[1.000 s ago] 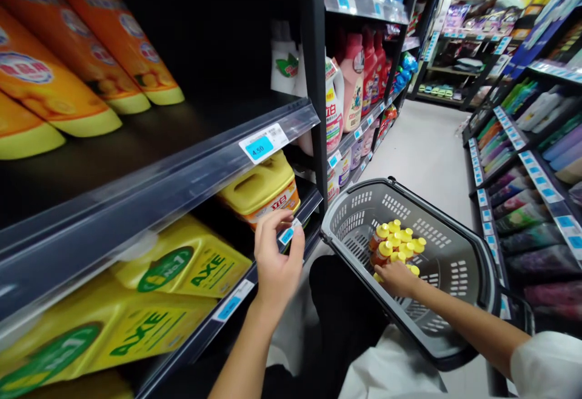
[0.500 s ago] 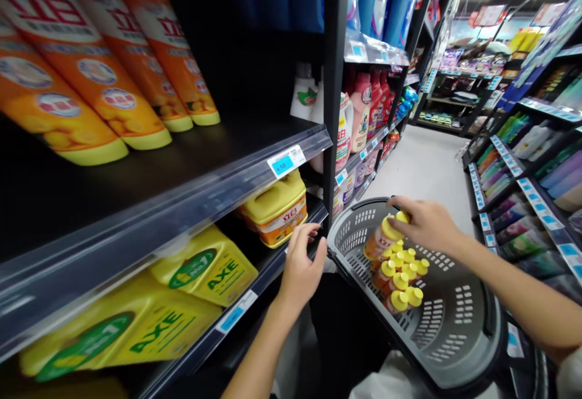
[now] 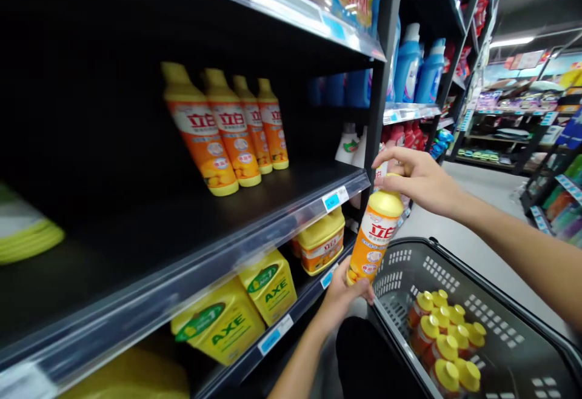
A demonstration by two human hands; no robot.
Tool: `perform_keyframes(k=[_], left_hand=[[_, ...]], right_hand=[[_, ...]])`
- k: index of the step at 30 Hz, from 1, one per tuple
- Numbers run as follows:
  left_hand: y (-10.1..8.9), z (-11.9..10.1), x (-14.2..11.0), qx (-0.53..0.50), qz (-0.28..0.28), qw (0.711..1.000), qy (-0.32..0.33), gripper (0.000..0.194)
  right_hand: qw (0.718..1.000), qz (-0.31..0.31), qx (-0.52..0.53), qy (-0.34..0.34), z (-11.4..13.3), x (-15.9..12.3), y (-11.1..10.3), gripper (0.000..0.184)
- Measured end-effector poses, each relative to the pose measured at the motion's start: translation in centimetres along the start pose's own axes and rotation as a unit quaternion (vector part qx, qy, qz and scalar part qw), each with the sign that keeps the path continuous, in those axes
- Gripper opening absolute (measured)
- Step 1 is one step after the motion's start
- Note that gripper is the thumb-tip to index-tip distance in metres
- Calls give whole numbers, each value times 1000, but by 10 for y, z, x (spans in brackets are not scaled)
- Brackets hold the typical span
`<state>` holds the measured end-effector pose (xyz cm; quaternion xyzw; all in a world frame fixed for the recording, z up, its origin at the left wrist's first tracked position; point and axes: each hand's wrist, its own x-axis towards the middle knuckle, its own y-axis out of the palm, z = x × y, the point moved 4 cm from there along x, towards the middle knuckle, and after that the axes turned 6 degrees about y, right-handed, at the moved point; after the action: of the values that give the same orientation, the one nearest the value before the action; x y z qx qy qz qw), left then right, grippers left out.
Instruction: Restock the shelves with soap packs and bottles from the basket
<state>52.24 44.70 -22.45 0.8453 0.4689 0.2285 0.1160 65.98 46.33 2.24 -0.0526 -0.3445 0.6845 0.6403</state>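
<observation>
Head cam: L hand (image 3: 341, 302) cupped under base of yellow-capped Liby dish soap bottle (image 3: 375, 235), R hand (image 3: 421, 181) wrapped round its top. Bottle tilted, held up between shelf edge and grey plastic shopping basket (image 3: 500, 284) at 5 o'clock; more Liby bottles (image 3: 443, 341) lying inside. Four upright Liby bottles (image 3: 222, 126) on black shelf (image 3: 182, 271) at 10 o'clock; yellow AXE jugs (image 3: 231, 320) on shelf below, 7 o'clock.

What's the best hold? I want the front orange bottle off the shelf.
Probably around the body of the front orange bottle, coming from the aisle side. It stands foremost, with the other orange bottles lined behind it, and its body offers more to hold than the tapered neck.
</observation>
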Motion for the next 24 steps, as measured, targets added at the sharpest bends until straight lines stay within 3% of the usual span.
perform_keyframes(k=[3,6,9,13,15,18,21,24], left_hand=[[1,-5,2,-49,-63,996,32,61],[-4,-15,5,-30,-160,982,96,64],[-13,-29,5,21,-250,957,145,67],[-20,-45,-5,77,-323,925,187,72],[-20,-53,-11,104,-337,913,205,72],[-14,-67,-18,140,-310,915,217,70],[-10,-80,-24,165,-287,915,232,74],[-11,-87,-30,220,-300,887,274,72]], right_hand=[[999,-5,42,-16,1,14,8,28],[990,-65,125,-17,-11,19,21,43],[972,-83,219,31,-34,11,52,60],[968,-19,239,67,-48,-8,103,61],[967,1,249,52,-41,-15,118,57],[962,-3,270,34,-20,-10,122,51],[962,-7,272,21,5,16,114,47],[958,-54,282,-13,23,59,104,47]])
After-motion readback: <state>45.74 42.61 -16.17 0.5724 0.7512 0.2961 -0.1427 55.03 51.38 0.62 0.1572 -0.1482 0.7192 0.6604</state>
